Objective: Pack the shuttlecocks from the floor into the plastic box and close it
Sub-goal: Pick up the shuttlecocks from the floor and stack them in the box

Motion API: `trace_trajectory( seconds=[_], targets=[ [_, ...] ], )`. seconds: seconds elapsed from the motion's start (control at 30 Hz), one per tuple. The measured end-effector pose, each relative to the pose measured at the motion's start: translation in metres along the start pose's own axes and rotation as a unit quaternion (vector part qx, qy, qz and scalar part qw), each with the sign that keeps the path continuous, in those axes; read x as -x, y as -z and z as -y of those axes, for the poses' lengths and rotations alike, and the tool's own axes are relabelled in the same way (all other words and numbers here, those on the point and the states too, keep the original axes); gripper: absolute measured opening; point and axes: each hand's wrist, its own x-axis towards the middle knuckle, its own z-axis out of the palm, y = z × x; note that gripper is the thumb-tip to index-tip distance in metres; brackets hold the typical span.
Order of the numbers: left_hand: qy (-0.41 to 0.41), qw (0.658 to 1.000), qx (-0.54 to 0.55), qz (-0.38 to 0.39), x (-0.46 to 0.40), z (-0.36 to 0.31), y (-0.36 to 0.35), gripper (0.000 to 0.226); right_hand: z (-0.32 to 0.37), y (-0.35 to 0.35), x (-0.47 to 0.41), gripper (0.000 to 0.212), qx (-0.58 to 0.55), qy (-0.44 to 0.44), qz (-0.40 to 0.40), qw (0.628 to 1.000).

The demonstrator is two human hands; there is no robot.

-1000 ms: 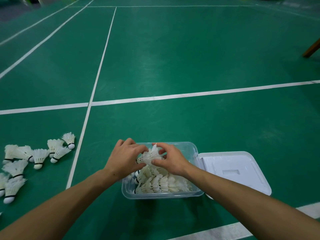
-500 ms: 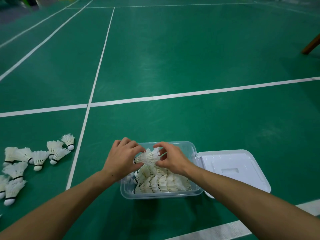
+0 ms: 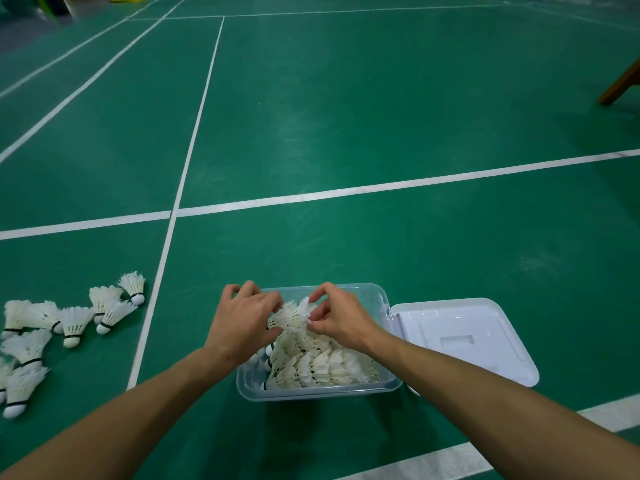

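Head view, both hands' fingers (image 3: 313, 299) pinching shuttlecock (image 3: 292, 315) above box rim (image 3: 382, 296)

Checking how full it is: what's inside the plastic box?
The box holds packed white shuttlecocks. Both hands hold one more above them. The left hand covers the box's left part.

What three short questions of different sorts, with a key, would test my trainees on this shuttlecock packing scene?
1. True or false: the white lid is closed on the plastic box.
2. Which hands hold the shuttlecock above the box? A) left only B) right only C) both
3. Fill in: loose shuttlecocks lie on the floor to the box's ____.

Key: 1 false, it lies open beside the box; 2 C, left hand and right hand; 3 left.
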Motion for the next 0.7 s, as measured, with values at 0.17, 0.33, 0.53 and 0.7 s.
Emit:
trace_trajectory(
  seconds=[0.17,0.33,0.53,0.7],
  targets=[
    [0.001,1.0,-0.015,0.008,-0.002,-0.003,-0.001,0.035,0.001,-0.011,-0.006,0.03,0.034,0.001,0.001,0.999],
    [0.0,0.999,-0.029,0.016,-0.003,-0.003,-0.002,0.037,-0.005,-0.009,-0.007,0.028,0.011,-0.012,0.029,0.999],
    [-0.003,0.999,-0.043,0.031,-0.002,-0.005,0.0,0.042,-0.006,-0.005,-0.011,0.017,0.044,-0.005,0.067,0.997],
    [-0.021,0.995,-0.078,0.049,-0.005,-0.006,0.001,0.036,0.001,-0.007,-0.013,0.013,0.094,0.013,0.098,0.991]
  ],
)
